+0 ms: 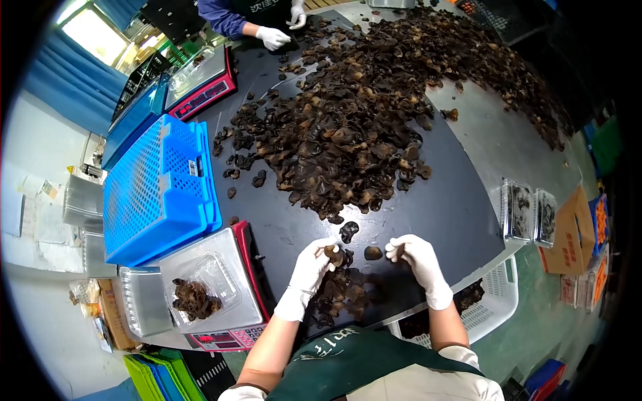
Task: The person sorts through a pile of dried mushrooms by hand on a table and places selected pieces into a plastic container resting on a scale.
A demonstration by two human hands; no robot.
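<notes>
My left hand [311, 267], in a white glove, pinches a brown wood ear mushroom [336, 256] between thumb and fingers. Just beyond it a dark, shiny wood ear [349, 232] lies on the black mat. A small flat piece [373, 253] rests between my two hands. My right hand [414, 262], also gloved, hovers to the right of that piece with its fingers loosely bent and apart; no mushroom shows in it. Below my hands, a loose group of wood ears [346, 294] lies near the table's front edge. The large heap of wood ears [341, 144] spreads over the table ahead.
At left, a scale [244, 267] carries a clear plastic tray [224, 267] with wood ears. Beyond are a blue crate [144, 200] and another scale [200, 93]. A white basket [498, 301] is below the right edge. A co-worker's gloved hand [273, 38] is across the table.
</notes>
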